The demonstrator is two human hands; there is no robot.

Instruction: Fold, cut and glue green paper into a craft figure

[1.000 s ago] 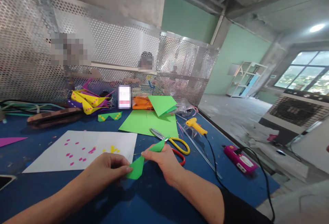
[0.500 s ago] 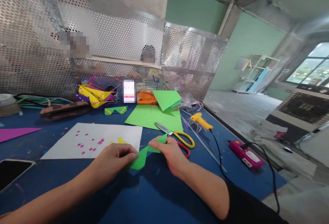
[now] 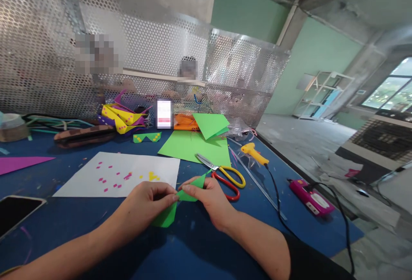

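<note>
A cut piece of green paper (image 3: 166, 216) is held above the blue table, pinched by both hands near its narrow middle. My left hand (image 3: 152, 200) grips it from the left with thumb and fingers pressed together. From the right, my right hand (image 3: 206, 194) pinches the other half, thumb on top. Just beyond my right hand lie scissors (image 3: 222, 175) with one yellow and one red handle loop, blades resting on a green sheet (image 3: 180, 147). A white sheet (image 3: 77, 181) with small pink and yellow paper bits lies beyond my left hand.
Farther back stand a small green mask shape (image 3: 147, 137) with yellow dots, a yellow and purple paper pile (image 3: 120, 117), a brown pouch (image 3: 84, 136) and a lit phone (image 3: 164, 114). A yellow glue gun (image 3: 255, 153) and magenta power strip (image 3: 310, 197) lie right. A dark phone (image 3: 17, 215) lies left.
Both hands have drawn closer together and the green paper has moved slightly toward me and left. The left hand's grip now sits at the paper's narrow middle.
</note>
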